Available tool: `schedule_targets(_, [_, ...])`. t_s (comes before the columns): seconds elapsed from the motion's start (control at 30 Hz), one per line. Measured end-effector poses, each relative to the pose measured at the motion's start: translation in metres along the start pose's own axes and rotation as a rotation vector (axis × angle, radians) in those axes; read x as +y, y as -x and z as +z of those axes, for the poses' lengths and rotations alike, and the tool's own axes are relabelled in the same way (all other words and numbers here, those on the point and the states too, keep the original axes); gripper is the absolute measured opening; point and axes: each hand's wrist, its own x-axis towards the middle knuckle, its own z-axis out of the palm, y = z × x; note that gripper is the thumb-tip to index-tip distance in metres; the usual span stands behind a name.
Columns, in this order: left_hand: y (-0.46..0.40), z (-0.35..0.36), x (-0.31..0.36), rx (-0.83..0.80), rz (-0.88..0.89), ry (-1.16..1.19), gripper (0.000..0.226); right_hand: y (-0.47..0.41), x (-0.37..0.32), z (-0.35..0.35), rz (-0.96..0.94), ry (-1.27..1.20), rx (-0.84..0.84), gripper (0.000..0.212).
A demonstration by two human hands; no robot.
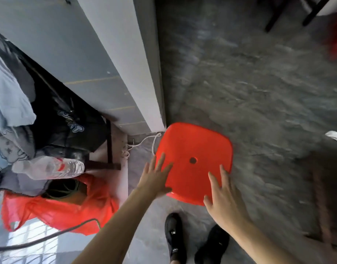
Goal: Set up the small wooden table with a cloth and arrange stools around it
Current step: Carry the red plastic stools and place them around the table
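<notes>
Your left hand [156, 180] and right hand [223, 202], fingers spread, reach the red stool [192, 147]; a wall corner [154, 103], white cord [143, 142] and red bag [59, 212] crowd its left.

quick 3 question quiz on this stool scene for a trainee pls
1. True or false: both hands are spread open over the red stool.
2. Which lies left of the stool? A) a clear plastic bottle B) a green bucket C) a broom
3. Fill in: the stool seat has a small round ____ near its middle.

Key:
1. True: the left hand and right hand reach with fingers spread, neither closed in a grip.
2. A: the clear plastic bottle lies on its side above a red plastic bag.
3. hole
</notes>
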Motion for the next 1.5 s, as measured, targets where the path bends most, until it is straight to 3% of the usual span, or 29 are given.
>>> schedule_targets(0.23, [-0.061, 0.04, -0.002, 0.253, -0.054, 0.397, 0.129, -0.06, 0.022, 0.068, 0.122, -0.048, 0.141, 0.07])
schedule_targets(0.4, [-0.061, 0.042, -0.007, 0.215, -0.105, 0.53, 0.127, -0.062, 0.024, 0.093, 0.149, -0.129, 0.21, 0.068])
schedule_targets(0.67, [-0.058, 0.028, 0.001, 0.14, -0.169, 0.492, 0.126, -0.066, 0.033, 0.075, 0.259, -0.219, 0.166, 0.089])
schedule_targets(1.0, [-0.057, 0.023, 0.005, 0.125, -0.167, 0.477, 0.123, -0.068, 0.036, 0.077, 0.331, -0.569, 0.075, 0.104])
schedule_targets(1.2, [-0.051, 0.023, 0.016, 0.13, -0.154, 0.454, 0.122, -0.063, 0.048, 0.072, 0.367, -0.617, 0.053, 0.104])
schedule_targets(1.5, [-0.057, 0.022, 0.091, 0.186, -0.036, 0.405, 0.116, -0.042, 0.121, 0.059, 0.464, -0.727, 0.044, 0.104])
